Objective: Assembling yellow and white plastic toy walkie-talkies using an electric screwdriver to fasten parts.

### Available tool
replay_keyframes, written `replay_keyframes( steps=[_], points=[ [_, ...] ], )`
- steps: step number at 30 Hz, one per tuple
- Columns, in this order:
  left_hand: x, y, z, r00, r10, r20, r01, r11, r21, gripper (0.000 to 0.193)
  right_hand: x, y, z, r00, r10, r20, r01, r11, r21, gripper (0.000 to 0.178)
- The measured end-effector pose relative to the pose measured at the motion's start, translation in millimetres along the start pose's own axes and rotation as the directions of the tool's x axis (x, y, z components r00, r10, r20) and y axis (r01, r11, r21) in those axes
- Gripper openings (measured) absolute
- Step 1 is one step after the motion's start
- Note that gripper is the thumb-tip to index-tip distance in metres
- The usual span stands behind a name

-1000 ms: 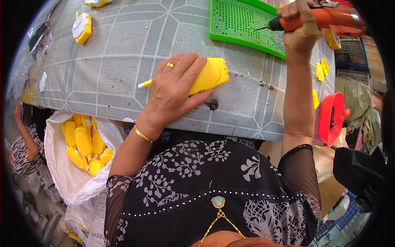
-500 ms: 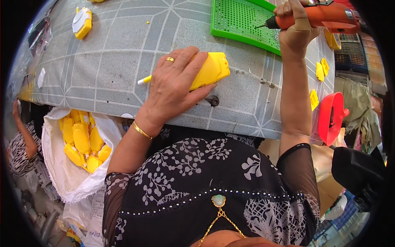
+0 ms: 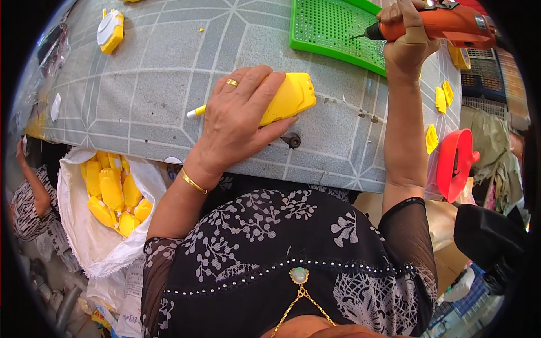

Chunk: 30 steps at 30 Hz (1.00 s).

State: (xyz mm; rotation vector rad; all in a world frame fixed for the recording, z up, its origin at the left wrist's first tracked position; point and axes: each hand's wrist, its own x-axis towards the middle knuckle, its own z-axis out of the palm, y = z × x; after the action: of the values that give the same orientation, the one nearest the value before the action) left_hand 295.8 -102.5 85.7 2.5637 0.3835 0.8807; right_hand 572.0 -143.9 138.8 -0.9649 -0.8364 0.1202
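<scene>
The left hand (image 3: 239, 115) is lying over the yellow casing (image 3: 293, 98) on the worktop (image 3: 160, 101), mid-frame, its fingers (image 3: 268, 92) partly curling round it. The casing's long axis is running lower left to upper right, its uncovered end facing right. The right hand (image 3: 407, 42), upper right, is gripping the orange driver (image 3: 459, 25), fingers closing round its body. The driver is pointing left against the green tray (image 3: 338, 58), up and right of the casing, apart from it; the left hand is nearer.

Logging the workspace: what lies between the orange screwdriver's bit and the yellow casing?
In the head view, part of the green tray, then a strip of grey tabletop.
</scene>
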Motion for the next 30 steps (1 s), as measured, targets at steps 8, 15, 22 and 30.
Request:
replay_keyframes(
  steps=[8,15,22,30],
  points=[
    [-1.0,-1.2,1.8,1.000,0.003,0.003,-0.003,1.000,0.000,0.061,-2.0,-5.1,5.0,0.999,0.039,-0.007,-0.039,0.999,-0.029,0.020],
    [0.0,-0.1,0.9,1.000,0.004,0.011,-0.004,1.000,0.000,0.062,5.2,-10.6,-1.3,0.999,0.046,-0.021,-0.046,0.999,0.004,0.019],
    [0.0,-0.8,2.2,1.000,0.019,0.008,-0.019,1.000,0.012,0.064,4.4,-22.4,7.3,0.996,0.060,-0.071,-0.061,0.998,-0.002,0.021],
    [-0.6,-0.1,0.2,1.000,0.011,0.013,-0.012,1.000,0.013,0.064,0.6,-6.8,4.7,0.999,0.051,-0.015,-0.050,0.999,0.012,0.023]
  ],
)
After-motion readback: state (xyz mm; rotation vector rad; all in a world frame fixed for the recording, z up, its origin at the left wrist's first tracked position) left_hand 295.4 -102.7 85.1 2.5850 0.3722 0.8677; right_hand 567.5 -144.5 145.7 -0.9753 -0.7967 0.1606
